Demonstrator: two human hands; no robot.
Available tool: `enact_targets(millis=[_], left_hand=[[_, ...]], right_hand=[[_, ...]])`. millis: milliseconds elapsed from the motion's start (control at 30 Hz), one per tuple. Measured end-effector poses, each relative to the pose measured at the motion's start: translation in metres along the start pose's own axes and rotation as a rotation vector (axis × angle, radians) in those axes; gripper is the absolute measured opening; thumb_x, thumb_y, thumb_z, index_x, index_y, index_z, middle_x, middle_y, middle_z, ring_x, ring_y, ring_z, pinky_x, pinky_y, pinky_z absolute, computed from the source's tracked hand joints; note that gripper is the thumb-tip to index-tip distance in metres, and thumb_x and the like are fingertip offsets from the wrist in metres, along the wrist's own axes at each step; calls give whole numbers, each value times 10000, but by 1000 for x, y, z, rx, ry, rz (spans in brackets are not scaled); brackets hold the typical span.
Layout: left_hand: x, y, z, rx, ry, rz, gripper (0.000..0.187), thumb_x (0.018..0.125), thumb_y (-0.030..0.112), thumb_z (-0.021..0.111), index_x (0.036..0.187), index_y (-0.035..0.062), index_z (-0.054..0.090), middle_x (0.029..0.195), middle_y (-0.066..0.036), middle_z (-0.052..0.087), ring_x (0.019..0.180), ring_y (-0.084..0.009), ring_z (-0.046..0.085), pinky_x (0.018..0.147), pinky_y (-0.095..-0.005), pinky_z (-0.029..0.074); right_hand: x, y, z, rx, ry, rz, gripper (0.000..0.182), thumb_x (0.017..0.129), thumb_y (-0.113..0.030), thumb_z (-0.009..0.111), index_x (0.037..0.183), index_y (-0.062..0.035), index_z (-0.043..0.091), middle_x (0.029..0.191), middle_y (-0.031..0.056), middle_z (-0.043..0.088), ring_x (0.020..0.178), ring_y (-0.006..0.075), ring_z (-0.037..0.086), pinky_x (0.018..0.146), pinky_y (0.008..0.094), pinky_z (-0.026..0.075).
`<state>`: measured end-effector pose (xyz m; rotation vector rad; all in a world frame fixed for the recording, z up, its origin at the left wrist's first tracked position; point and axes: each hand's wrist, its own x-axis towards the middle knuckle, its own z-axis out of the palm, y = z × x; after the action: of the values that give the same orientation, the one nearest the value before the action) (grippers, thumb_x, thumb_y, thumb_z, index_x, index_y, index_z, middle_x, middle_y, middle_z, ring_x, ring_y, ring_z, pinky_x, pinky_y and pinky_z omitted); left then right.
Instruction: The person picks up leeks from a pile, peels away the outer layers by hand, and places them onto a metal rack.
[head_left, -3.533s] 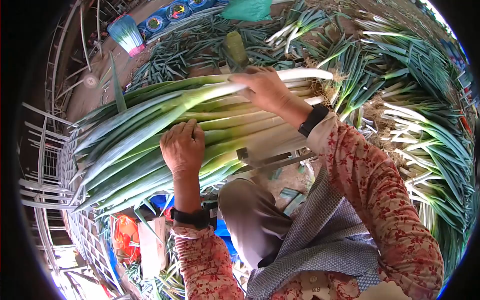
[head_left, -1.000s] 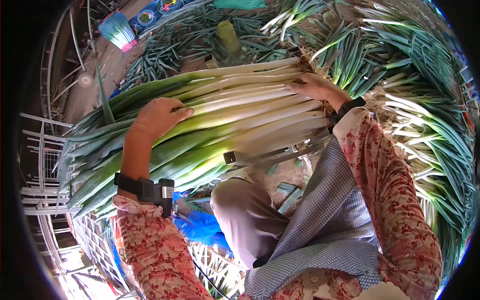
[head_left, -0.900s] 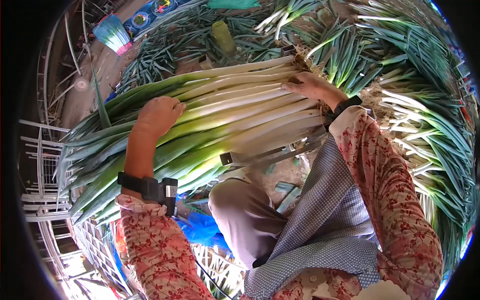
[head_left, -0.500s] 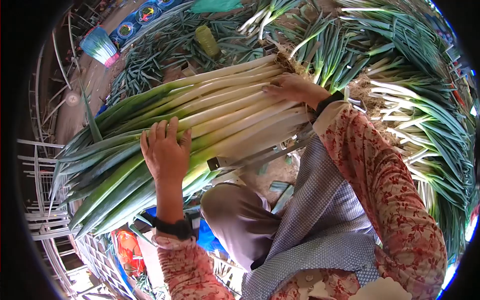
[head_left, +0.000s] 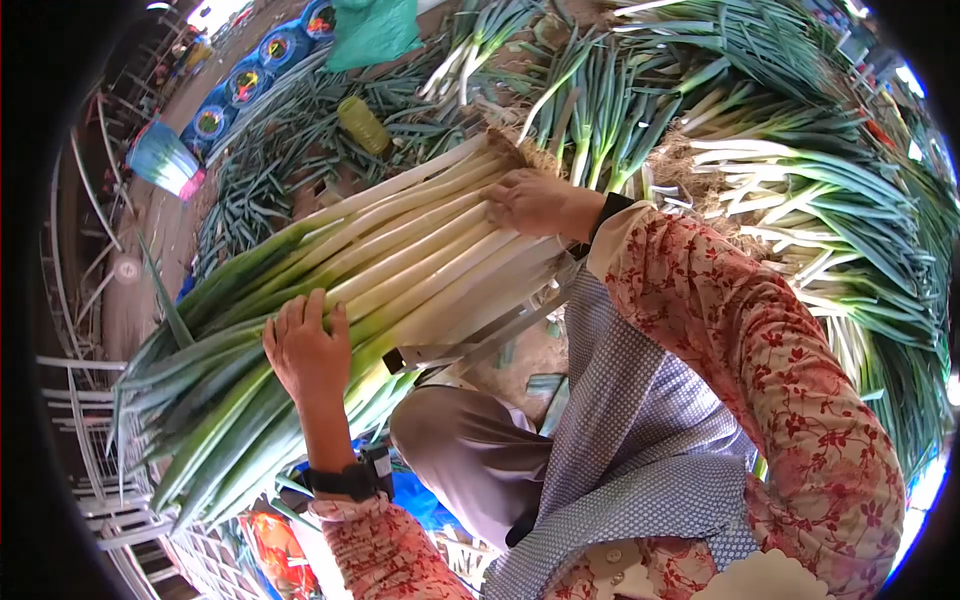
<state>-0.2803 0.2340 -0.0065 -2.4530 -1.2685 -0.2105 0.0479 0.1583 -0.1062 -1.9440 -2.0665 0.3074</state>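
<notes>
While the left hand is pressing flat and open on the leeks, the right hand is lying open-fingered near their white ends.

We hold our left hand flat, fingers spread and extended; our right hand curls, arm bent.

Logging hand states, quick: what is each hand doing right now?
Left hand: open, palm flat on the green part of the leek bundle.
Right hand: fingers curled, pressing the bundle's white stalks near the root end.
</notes>
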Motion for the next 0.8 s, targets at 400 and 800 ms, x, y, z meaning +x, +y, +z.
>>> enact_targets(millis=[400, 800], left_hand=[[3, 1, 6, 25, -7, 10, 348, 866, 379, 502, 1092, 136, 610, 1120, -52, 592, 1100, -215, 504, 1015, -418, 286], [1, 2, 11, 21, -7, 74, 312, 862, 293, 515, 1082, 91, 605, 1113, -101, 592, 1071, -253, 515, 987, -422, 324]], right_hand=[[0, -35, 11, 37, -83, 35, 659, 906, -539, 303, 1376, -77, 307, 1413, 154, 309, 1330, 315, 240, 1087, 497, 121], [-6, -43, -6, 53, -103, 127, 604, 817, -572, 437, 1114, -62, 563, 1056, 169, 583, 999, 258, 521, 912, 472, 294]])
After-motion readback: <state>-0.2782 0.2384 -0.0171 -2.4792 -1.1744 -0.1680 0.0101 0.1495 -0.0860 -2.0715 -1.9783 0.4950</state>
